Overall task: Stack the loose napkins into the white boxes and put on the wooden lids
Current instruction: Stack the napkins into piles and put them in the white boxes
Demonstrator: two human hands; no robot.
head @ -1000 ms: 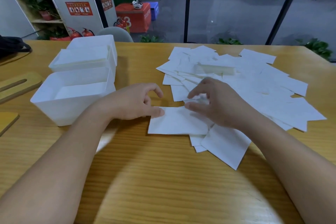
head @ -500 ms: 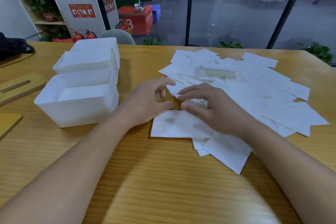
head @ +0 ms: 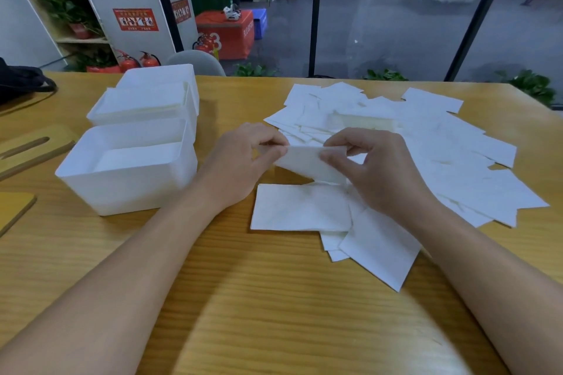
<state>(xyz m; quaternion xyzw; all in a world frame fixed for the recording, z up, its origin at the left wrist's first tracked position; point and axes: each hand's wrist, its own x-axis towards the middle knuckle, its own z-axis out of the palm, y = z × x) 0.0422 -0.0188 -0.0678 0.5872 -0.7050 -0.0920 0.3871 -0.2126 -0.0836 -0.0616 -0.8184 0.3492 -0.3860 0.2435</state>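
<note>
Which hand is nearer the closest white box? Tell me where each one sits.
Left. The left hand is just right of the nearest white box, pinching a napkin; the right hand pinches its other end, farther right.

We see bare table (head: 274, 307) in front; white boxes (head: 128, 167) block our left, scattered napkins (head: 441, 161) cover our right, a narrow open strip between.

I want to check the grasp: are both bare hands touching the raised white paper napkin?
Touching. The head view shows the left hand and right hand each pinching an end of the raised white paper napkin.
</note>
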